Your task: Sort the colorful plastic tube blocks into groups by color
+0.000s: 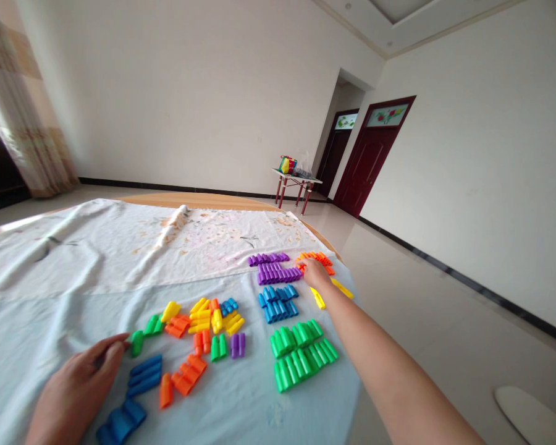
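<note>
The right hand [315, 275] reaches into the orange pieces [322, 256], its fingertips bunched low; I cannot tell whether they pinch one. Just left of that grip lie purple rows [278, 274], with blue rows [278, 304] and then green rows [303, 355] nearer the person, and yellow pieces [341, 288] either side of the wrist. The left hand [76, 383] has thumb and forefinger drawn close at a green piece [136, 343] (pinched or merely touched, I cannot tell), with blue pieces [144, 374] just right of it.
</note>
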`<state>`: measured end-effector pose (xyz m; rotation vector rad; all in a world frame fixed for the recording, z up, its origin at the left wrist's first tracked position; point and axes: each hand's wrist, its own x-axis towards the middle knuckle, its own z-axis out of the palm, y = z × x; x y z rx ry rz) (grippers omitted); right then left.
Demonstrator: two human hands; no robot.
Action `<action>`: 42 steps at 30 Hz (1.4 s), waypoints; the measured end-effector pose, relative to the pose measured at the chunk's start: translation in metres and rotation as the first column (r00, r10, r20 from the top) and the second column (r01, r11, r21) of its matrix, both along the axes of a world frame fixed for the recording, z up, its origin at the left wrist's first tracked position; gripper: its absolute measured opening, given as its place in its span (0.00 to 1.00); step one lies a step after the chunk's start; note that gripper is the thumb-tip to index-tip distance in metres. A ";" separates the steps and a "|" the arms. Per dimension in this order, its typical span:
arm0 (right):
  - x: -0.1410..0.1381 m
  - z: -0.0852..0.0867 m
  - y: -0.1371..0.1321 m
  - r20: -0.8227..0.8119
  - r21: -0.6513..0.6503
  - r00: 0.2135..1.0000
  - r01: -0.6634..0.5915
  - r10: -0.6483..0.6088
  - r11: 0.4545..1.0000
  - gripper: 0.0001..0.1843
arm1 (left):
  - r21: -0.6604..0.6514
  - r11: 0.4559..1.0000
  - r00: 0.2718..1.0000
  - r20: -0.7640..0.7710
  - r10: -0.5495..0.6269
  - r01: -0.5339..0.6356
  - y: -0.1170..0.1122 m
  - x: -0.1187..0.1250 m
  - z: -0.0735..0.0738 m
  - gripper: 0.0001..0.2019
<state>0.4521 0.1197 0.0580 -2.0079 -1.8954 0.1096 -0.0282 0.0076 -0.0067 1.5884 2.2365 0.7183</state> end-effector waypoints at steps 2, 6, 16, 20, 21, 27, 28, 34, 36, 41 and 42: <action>-0.003 0.008 -0.005 -0.020 0.040 1.000 -0.005 0.006 0.999 0.22 | 0.002 1.000 1.000 0.005 -0.004 0.004 -0.001 0.002 0.003 0.26; -0.021 0.023 -0.025 -0.074 0.107 0.994 -0.071 0.079 0.992 0.20 | 0.036 0.999 1.000 0.018 -0.012 0.012 -0.009 0.009 0.015 0.24; -0.156 0.014 -0.136 -0.394 0.293 0.695 -0.526 0.602 0.799 0.14 | 0.126 0.992 0.999 0.039 -0.006 0.001 -0.015 0.018 0.017 0.23; -0.196 -0.010 -0.160 -0.437 0.281 0.656 -0.549 0.615 0.787 0.14 | 0.135 0.991 0.999 0.039 -0.017 0.011 -0.017 0.019 0.019 0.24; -0.201 -0.015 -0.162 -0.427 0.285 0.664 -0.545 0.614 0.788 0.14 | 0.135 0.991 0.999 0.038 -0.018 0.013 -0.018 0.019 0.020 0.23; -0.216 -0.036 -0.173 -0.280 0.298 0.704 -0.583 0.653 0.756 0.15 | 0.130 0.991 0.999 0.032 -0.029 0.024 -0.018 0.019 0.019 0.23; -0.217 -0.038 -0.173 -0.257 0.289 0.718 -0.582 0.647 0.760 0.17 | 0.127 0.991 0.999 0.031 -0.032 0.028 -0.018 0.019 0.019 0.24; -0.218 -0.039 -0.174 -0.143 0.238 0.754 -0.602 0.641 0.762 0.15 | 0.107 0.993 0.999 0.019 -0.050 0.048 -0.020 0.020 0.023 0.24; -0.217 -0.039 -0.175 -0.125 0.228 0.756 -0.608 0.642 0.760 0.16 | 0.099 0.994 0.998 0.009 -0.056 0.055 -0.020 0.020 0.024 0.23; -0.213 -0.040 -0.176 -0.140 0.202 0.752 -0.615 0.644 0.762 0.25 | 0.080 0.995 0.998 -0.007 -0.062 0.062 -0.015 0.014 0.020 0.22; -0.212 -0.042 -0.175 -0.138 0.201 0.746 -0.623 0.652 0.756 0.26 | 0.072 0.995 0.998 -0.007 -0.069 0.069 -0.014 0.012 0.019 0.22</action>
